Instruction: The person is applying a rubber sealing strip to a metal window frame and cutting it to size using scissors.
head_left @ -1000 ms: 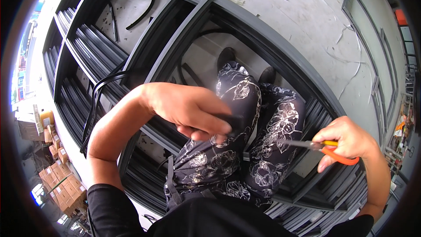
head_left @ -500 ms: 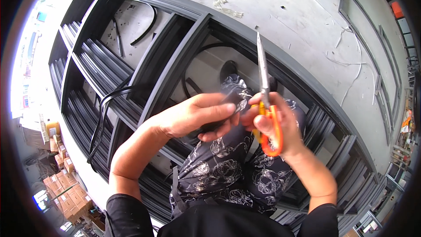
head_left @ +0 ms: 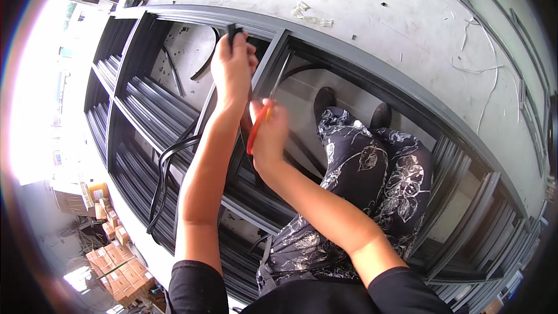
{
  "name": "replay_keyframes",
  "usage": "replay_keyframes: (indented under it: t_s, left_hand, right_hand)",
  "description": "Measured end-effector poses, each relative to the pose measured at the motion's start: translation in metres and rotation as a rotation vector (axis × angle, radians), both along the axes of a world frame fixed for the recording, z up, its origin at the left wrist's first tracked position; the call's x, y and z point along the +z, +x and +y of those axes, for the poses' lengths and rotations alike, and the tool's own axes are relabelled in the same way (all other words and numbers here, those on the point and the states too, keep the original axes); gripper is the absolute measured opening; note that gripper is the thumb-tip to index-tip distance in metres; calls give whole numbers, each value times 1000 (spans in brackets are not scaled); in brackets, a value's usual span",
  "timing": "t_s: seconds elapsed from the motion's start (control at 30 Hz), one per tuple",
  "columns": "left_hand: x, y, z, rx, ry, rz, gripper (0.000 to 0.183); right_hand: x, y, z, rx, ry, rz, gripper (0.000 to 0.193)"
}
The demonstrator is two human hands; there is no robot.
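Scissors [head_left: 263, 111], orange-handled with slim grey blades, sit in right hand [head_left: 270, 134].

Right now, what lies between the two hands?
In the head view, a short stretch of black rubber strip runs from the left hand toward the right hand with the orange-handled scissors.

2 hands [head_left: 232, 67], 1 pair of scissors [head_left: 264, 110], 2 shoes [head_left: 324, 100].

Brown cardboard boxes [head_left: 113, 270] stacked lower left (labels unreadable).
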State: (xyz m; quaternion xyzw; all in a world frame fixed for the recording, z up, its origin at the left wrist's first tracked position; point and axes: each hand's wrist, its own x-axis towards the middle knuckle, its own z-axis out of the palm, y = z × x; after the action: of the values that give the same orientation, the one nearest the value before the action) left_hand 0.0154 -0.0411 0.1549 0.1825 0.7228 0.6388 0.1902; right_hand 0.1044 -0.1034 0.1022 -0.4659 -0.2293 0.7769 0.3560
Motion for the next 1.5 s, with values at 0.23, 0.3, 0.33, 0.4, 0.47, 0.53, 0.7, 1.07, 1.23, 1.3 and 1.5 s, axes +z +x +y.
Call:
replay_keyframes:
  t_s: [0.23,0.3,0.33,0.4,0.47,0.53,0.7,1.07,1.23,1.3,1.5]
  left_hand:
    - [-123,-19,40,-67,-627,874,26]
    - [-125,-9,41,-130,-827,960,26]
    - [-122,-5,42,-121,-866,995,27]
    - [-132,-7,44,-99,-775,1083,30]
    - [-139,-5,46,-86,-801,1114,34]
    - [-148,-7,45,-90,-811,1079,48]
    - [-162,-19,46,-125,-769,930,57]
    - [-168,-33,49,-73,-842,670,53]
    - [-169,-32,49,-49,-866,712,54]
    - [-170,-28,52,-28,-867,710,51]
    - [-162,-18,66,23,-1069,777,48]
  right_hand:
    - [-69,-20,30,-81,-143,-155,32]
    - [-97,-24,21,-36,-87,-242,37]
    - [-111,-27,18,14,-25,-315,41]
    - [-127,-30,21,2,-96,-283,43]
    - [-141,-31,29,-12,-145,-338,41]
    - [-153,-35,33,-21,-141,-314,39]
    - [-158,-37,37,-57,-380,-87,34]
    - [-143,-28,48,82,-519,103,31]
    - [-152,-29,50,122,-467,12,32]
    - [-165,-29,47,117,-431,-29,32]
    - [-196,-32,39,79,-274,-243,45]
